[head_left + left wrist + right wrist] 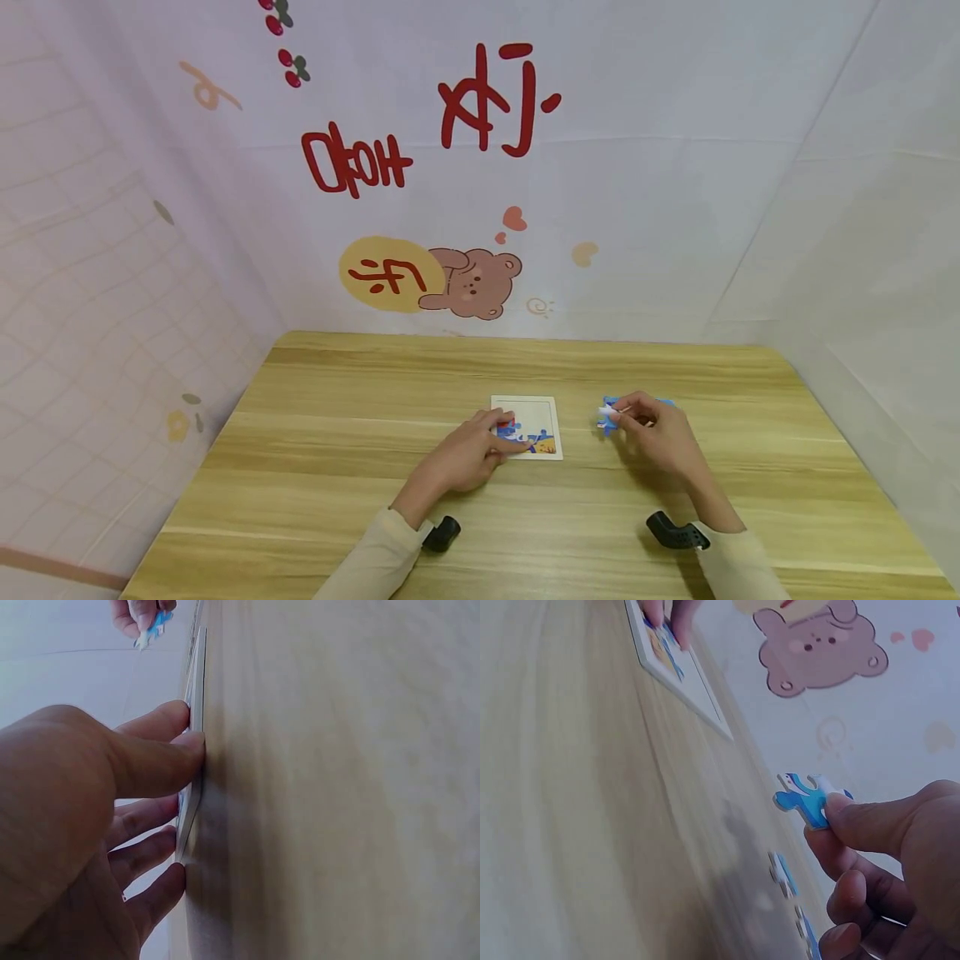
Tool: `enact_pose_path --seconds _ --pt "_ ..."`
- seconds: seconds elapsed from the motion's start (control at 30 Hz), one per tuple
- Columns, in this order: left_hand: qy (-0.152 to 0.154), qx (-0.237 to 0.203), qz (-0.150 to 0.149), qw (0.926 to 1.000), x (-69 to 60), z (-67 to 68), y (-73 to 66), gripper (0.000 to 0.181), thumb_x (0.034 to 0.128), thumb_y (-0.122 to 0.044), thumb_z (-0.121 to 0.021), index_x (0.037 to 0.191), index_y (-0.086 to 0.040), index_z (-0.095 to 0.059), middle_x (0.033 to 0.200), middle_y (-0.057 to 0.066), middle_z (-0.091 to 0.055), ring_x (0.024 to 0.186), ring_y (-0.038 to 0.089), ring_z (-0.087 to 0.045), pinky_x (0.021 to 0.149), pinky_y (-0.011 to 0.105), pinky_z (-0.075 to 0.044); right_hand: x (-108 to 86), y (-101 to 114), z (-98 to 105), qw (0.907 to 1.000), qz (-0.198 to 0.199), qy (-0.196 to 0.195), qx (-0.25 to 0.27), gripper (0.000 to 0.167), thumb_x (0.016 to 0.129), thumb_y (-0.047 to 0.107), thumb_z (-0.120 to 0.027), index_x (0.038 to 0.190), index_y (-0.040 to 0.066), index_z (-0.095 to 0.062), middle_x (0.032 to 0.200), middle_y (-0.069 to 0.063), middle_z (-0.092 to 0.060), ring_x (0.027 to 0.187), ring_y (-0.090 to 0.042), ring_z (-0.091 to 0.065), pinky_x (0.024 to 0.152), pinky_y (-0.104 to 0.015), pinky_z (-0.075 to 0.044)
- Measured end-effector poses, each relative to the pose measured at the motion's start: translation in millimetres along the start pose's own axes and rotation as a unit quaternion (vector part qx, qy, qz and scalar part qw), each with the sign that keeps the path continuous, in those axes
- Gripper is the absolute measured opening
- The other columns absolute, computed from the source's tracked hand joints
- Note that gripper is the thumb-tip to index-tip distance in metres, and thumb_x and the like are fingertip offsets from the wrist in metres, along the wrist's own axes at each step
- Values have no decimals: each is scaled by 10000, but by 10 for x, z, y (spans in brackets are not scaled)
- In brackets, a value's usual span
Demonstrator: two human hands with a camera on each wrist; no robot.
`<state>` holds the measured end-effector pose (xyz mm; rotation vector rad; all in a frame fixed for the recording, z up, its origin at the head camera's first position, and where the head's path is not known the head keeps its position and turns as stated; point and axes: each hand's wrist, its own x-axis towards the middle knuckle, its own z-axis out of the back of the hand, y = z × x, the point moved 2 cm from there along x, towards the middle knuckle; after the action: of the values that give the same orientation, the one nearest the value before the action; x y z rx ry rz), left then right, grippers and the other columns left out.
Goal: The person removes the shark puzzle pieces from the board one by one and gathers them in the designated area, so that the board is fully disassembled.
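Right hand (pixel 663 435) pinches piece (pixel 802 799); aloft (wrist views only)

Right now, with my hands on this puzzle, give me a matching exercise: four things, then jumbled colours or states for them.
1. left hand
2. right hand
3. bear
4. table

A. brown, printed on the wall
B. pinching a puzzle piece
C. yellowish, wood-grained
D. touching the puzzle tray

Pairs: 1-D, 2-B, 3-A, 4-C.

Head view above, 2 wrist close-ups
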<state>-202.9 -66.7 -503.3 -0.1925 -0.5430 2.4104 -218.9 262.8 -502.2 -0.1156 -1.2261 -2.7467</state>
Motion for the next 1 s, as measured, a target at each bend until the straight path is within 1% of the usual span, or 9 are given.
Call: enact_pose_path --seconds 0.17,0.3,0.4,0.53,0.67,1.0 --pt "35 -9 29 10000 11 -16 -4 407 1041 -175 -597 1375 -407 -632 1625 39 -407 1531 249 -344 1239 442 -346 -44 -141 144 9996 -127 -101 -246 100 963 267 -736 1010 180 -720 773 -38 -705 657 -76 -549 556 -231 -425" --pt "50 5 45 10000 12 -23 0 405 1045 -184 -593 1378 -412 -626 1628 34 -399 1533 248 -340 1239 444 -345 -66 -235 215 9991 -219 -27 -372 120 968 309 -729 1009 197 -718 740 -32 -669 618 -62 -517 556 -240 -421" --pt "28 -15 60 10000 7 -21 -1 397 1044 -187 -596 1375 -403 -633 1627 36 -400 1531 249 -343 1240 445 -344 -80 -285 256 9989 -206 77 -413 132 980 319 -712 1034 198 -714 771 -33 -678 639 -68 -528 571 -246 -430" --pt "-20 -41 74 10000 0 -16 -4 385 1041 -194 -603 1366 -397 -644 1622 35 -408 1526 249 -352 1240 447 -344 -91 -327 301 9986 -148 148 -495 126 980 310 -713 1033 196 -717 809 -27 -697 680 -70 -555 585 -243 -444" --pt "-39 -50 45 10000 -1 -16 -2 383 1041 -192 -603 1366 -390 -646 1620 42 -411 1523 255 -357 1237 452 -348 -93 -354 333 9976 -179 167 -651 118 982 301 -711 1022 191 -723 808 -6 -694 689 -63 -559 588 -237 -440" --pt "25 -146 75 9999 6 -22 16 398 1042 -184 -602 1374 -400 -639 1628 47 -396 1539 275 -327 1236 482 -343 -68 -379 344 9947 -125 -47 -1024 144 974 267 -721 995 126 -742 747 17 -631 648 -67 -497 562 -231 -395"
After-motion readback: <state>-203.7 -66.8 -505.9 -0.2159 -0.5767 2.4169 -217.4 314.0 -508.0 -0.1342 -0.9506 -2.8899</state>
